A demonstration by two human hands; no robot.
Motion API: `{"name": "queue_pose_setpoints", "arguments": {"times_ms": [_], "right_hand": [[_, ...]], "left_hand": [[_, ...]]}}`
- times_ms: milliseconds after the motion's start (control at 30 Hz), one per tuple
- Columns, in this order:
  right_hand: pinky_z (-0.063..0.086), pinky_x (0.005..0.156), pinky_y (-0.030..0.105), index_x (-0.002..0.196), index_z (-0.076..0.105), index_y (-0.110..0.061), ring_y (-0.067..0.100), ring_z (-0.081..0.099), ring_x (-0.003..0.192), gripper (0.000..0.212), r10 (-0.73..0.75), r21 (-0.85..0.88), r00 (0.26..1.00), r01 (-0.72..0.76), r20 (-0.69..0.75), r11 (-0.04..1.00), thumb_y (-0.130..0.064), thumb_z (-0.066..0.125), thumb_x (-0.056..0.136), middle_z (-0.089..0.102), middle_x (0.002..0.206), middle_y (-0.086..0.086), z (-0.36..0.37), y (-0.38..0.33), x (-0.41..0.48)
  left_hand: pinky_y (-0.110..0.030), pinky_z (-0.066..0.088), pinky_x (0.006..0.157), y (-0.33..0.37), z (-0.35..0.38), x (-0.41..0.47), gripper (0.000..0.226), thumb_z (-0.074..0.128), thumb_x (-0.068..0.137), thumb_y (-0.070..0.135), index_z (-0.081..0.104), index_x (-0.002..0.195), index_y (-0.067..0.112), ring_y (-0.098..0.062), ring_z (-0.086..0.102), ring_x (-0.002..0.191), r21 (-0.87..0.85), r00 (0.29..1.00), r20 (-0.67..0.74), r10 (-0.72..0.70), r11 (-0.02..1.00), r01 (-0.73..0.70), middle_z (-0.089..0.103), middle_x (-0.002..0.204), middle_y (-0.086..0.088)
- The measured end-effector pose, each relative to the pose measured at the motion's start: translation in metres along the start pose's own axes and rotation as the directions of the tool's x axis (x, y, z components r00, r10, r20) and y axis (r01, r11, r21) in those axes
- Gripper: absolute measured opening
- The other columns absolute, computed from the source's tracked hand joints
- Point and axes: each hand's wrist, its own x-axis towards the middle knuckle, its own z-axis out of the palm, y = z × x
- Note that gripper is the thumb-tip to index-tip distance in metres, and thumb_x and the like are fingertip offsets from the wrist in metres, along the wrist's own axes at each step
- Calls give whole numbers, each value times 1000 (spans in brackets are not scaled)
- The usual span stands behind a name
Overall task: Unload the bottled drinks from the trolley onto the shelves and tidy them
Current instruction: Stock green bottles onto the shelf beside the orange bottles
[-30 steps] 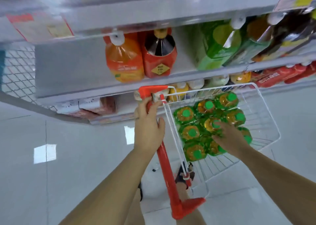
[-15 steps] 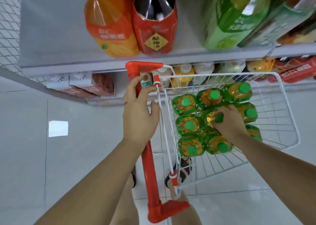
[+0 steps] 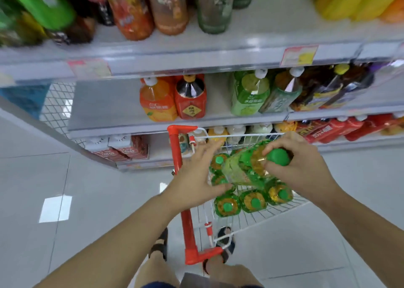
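A white wire trolley (image 3: pixel 284 211) with a red handle (image 3: pixel 178 163) stands in front of the shelves. Several green-capped bottles (image 3: pixel 253 201) of amber drink stand upright in its basket. My right hand (image 3: pixel 299 167) grips the neck and green cap of one such bottle (image 3: pixel 244 167), which is lifted above the others and tilted on its side. My left hand (image 3: pixel 196 178) touches the bottle's lower end with spread fingers, thumb underneath it.
The middle shelf (image 3: pixel 105 112) carries an orange bottle (image 3: pixel 157 99), a red-labelled dark bottle (image 3: pixel 191 97) and green bottles (image 3: pixel 249 93), with a bare stretch at the left. Upper and lower shelves are packed with drinks. My sandalled feet (image 3: pixel 225 241) stand behind the trolley.
My right hand has lifted one bottle out of the basket and tilted it. My left hand has left the red handle and come to the bottle's base. The view has tipped upward.
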Motion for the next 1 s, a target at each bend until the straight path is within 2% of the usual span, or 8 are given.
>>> {"name": "queue_pose_setpoints", "arguments": {"times_ms": [133, 300, 400, 500, 667, 800, 900, 1000], "right_hand": [[40, 63, 4, 67, 62, -34, -5, 51, 73, 32, -62, 96, 995, 70, -82, 993, -6, 78, 66, 51, 80, -10, -4, -61, -11], [41, 61, 7, 65, 63, -37, 1, 52, 73, 33, -106, 199, 991, 120, -79, 973, -8, 78, 66, 54, 84, -1, 19, -127, -16], [42, 62, 9, 64, 64, -38, -2, 54, 73, 33, -117, 241, 991, 129, -62, 962, -8, 79, 66, 52, 79, -10, 44, -163, -13], [44, 67, 13, 68, 65, -36, -1, 55, 75, 31, -125, 239, 991, 132, -45, 962, -9, 79, 66, 52, 80, -10, 79, -195, -6], [52, 73, 23, 74, 69, -31, 6, 60, 83, 26, -91, 360, 996, 88, -8, 929, -8, 80, 68, 58, 89, -5, 163, -234, 12], [53, 71, 21, 87, 69, -28, 4, 64, 80, 10, 21, 549, 1000, -27, 18, 835, -30, 71, 78, 68, 88, -9, 207, -238, 38], [46, 86, 24, 95, 65, -28, 6, 60, 88, 10, 109, 377, 989, -63, -102, 924, -26, 64, 85, 64, 96, -5, 228, -212, 68], [30, 100, 20, 122, 58, -20, 22, 45, 122, 42, 58, -33, 986, -63, -155, 997, -25, 69, 82, 47, 128, 11, 251, -176, 107]], "left_hand": [[-30, 28, 110, 18, -13, -32, 108, 73, 71, 53, -14, 135, 55, -11, 23, 136, 141, 986, -78, 147, 981, -135, 11, 147, 18], [-38, 32, 109, 12, -43, -56, 100, 71, 66, 53, 5, 140, 43, -15, 29, 132, 81, 896, -396, 201, 980, -184, 24, 136, 16], [-42, 39, 104, -2, -69, -72, 92, 74, 67, 43, 17, 138, 33, -16, 39, 126, 19, 831, -529, 172, 981, -191, 31, 130, 17], [-34, 41, 101, -32, -105, -89, 88, 77, 66, 38, 21, 133, 47, -7, 41, 122, 5, 819, -543, 187, 976, -220, 31, 124, 39], [-26, 41, 99, -104, -170, -113, 94, 82, 63, 35, 19, 126, 66, 3, 43, 118, 19, 824, -534, 189, 977, -212, 35, 124, 42], [-30, 44, 98, -157, -207, -125, 95, 85, 63, 26, 23, 121, 68, 2, 45, 115, 11, 854, -502, 136, 988, -151, 38, 120, 41], [-33, 44, 100, -183, -220, -122, 90, 85, 64, 24, 28, 122, 61, -5, 47, 117, -18, 861, -496, 111, 990, -138, 42, 122, 28], [-24, 40, 100, -204, -223, -103, 87, 84, 64, 23, 30, 123, 56, -4, 44, 119, -39, 869, -480, 123, 986, -161, 44, 123, 21]]}}
